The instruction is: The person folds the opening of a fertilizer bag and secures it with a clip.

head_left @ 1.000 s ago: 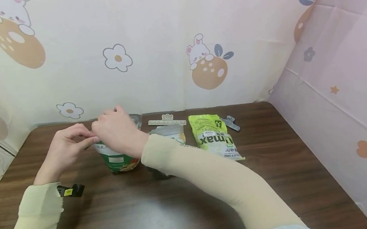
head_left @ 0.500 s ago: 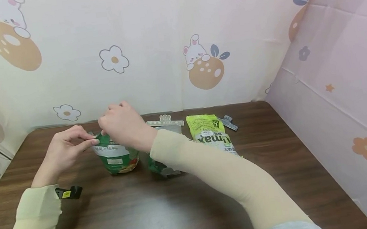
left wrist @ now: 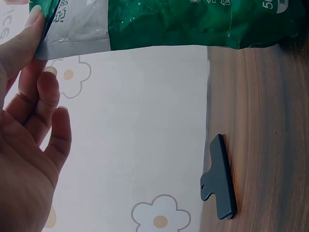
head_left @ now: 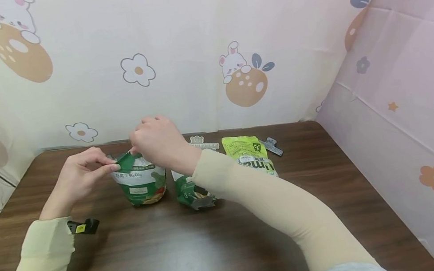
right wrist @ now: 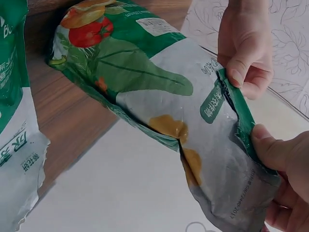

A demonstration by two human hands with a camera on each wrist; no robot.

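Note:
A green and white plastic bag [head_left: 138, 187] with vegetables printed on it stands at the left rear of the table. My left hand [head_left: 80, 174] pinches one end of its top edge between thumb and fingers. At the other end of that edge, my right hand [head_left: 161, 142] grips the bag. The right wrist view shows the top folded over into a narrow green strip [right wrist: 244, 123], stretched between both hands. In the left wrist view, the bag's side [left wrist: 159, 26] runs across the top of the frame.
Right of the held bag is a second green and white bag [head_left: 187, 188], partly hidden by my right arm. Farther right lies a yellow-green bag [head_left: 242, 148]. A white clip [head_left: 201, 142] and a blue-grey clip [head_left: 272, 146] lie behind. The left wrist view has a dark clip [left wrist: 222, 179].
My right hand has slid right and slightly up along the bag's top, uncovering the green folded strip and more of the bag's front. The left hand keeps its pinch in nearly the same place.

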